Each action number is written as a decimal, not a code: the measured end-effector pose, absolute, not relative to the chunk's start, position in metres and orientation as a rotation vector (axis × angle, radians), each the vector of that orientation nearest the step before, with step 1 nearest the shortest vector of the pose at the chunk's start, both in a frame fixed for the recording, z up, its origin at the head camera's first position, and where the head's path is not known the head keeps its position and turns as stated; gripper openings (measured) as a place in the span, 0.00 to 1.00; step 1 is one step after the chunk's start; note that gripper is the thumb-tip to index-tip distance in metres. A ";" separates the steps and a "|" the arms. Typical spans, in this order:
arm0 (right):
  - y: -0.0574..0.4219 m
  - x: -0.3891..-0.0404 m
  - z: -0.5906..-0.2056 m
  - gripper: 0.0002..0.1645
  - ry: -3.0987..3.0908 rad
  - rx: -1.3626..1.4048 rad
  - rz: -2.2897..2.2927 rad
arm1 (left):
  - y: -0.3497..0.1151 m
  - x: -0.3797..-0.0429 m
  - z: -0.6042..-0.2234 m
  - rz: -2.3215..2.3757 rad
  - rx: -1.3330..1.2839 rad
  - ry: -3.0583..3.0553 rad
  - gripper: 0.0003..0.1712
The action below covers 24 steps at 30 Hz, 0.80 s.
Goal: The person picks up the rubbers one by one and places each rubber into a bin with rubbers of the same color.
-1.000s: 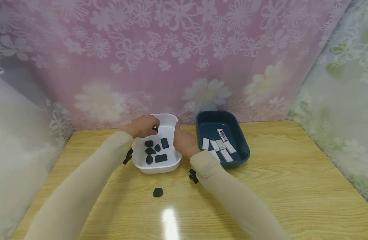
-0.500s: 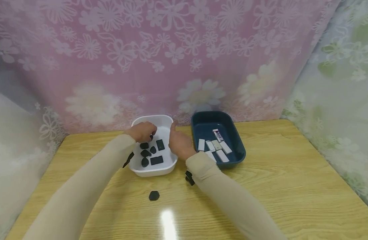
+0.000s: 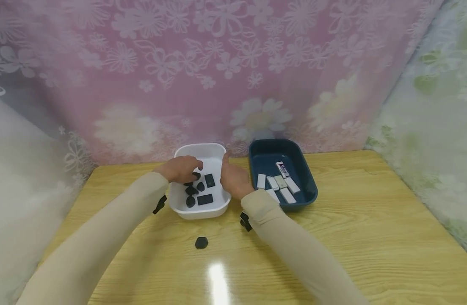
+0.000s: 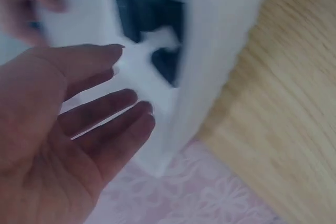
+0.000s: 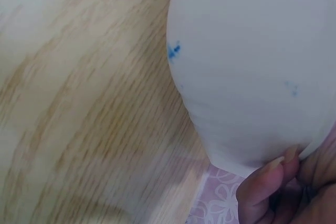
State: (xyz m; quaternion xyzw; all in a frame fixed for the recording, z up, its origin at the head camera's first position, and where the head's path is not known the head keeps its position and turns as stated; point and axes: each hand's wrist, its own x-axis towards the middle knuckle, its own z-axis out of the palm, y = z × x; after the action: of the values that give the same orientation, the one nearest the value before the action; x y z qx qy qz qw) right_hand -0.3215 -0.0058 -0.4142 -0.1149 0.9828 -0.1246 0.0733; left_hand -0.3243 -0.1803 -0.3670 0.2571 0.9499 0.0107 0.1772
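My left hand (image 3: 181, 168) hovers over the left part of a white basin (image 3: 202, 215). In the left wrist view its fingers are spread and loosely bent with nothing between them. A small black stone-like piece (image 3: 197, 175) lies just beneath the fingertips in the head view. Several other dark pieces lie on the basin floor, among them a black rectangular block (image 3: 205, 199) and a rounded one (image 3: 190, 201). At the basin's right side, my right hand (image 3: 234, 178) grips the rim, fingers curled against the outer wall (image 5: 252, 66) and thumb pointing up.
A dark blue basin (image 3: 311, 192) stands to the right, holding several white blocks and a purple-and-white eraser-like piece (image 3: 282, 170). One black six-sided piece (image 3: 201, 242) lies on the wooden table (image 3: 351, 220) in front. A pink floral cloth (image 3: 180, 97) hangs behind.
My left hand has lowered the small black piece into the white basin and its fingers have loosened from it. My right hand stays at the rim. The head view shifted slightly and back.
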 end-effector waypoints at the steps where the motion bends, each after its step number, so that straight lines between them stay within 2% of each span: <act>1: -0.005 -0.323 -0.414 0.47 2.952 -0.343 -0.382 | -0.181 -0.319 -0.361 0.048 0.749 2.713 0.18; 5: -0.002 -0.328 -0.416 0.47 2.946 -0.330 -0.384 | -0.182 -0.285 -0.346 0.154 0.854 2.954 0.12; 11: 0.005 -0.334 -0.420 0.47 2.953 -0.308 -0.337 | -0.173 -0.222 -0.362 0.330 0.951 3.289 0.01; 17: 0.007 -0.335 -0.421 0.47 2.956 -0.316 -0.330 | -0.163 -0.169 -0.393 0.305 0.846 3.208 0.06; 24: 0.005 -0.332 -0.418 0.46 2.949 -0.319 -0.351 | -0.157 -0.146 -0.421 0.310 0.759 3.090 0.11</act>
State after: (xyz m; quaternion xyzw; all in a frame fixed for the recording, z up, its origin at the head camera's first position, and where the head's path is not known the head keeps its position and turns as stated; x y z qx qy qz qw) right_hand -0.3320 0.0048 -0.4182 -0.1065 0.9843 -0.1171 0.0775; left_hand -0.1461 -0.1571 -0.4214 0.2374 0.9662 0.0971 -0.0276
